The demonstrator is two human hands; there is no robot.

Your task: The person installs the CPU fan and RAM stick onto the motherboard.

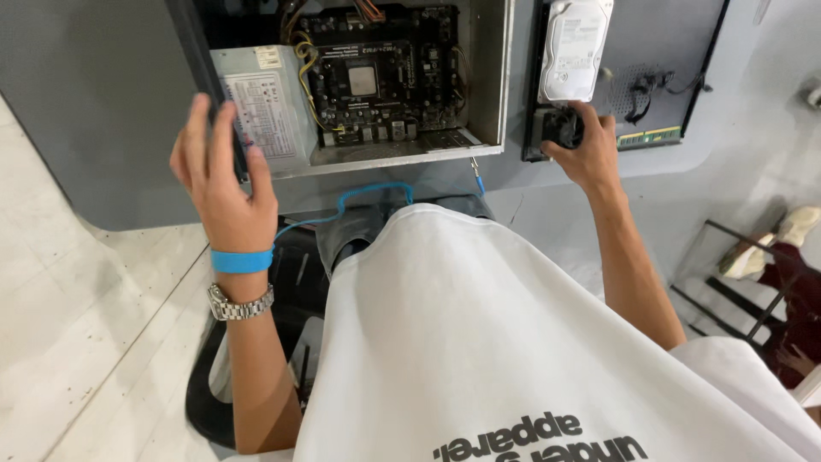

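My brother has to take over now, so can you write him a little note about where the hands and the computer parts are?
Left hand: open, fingers spread, holding nothing, raised near the power supply; blue wrist strap on.
Right hand: gripping a small black fan just below the silver hard drive.
Open computer case: motherboard and power supply inside.
Lying outside the case: hard drive, the fan, a green memory stick.
Left: the fan is not set down yet.
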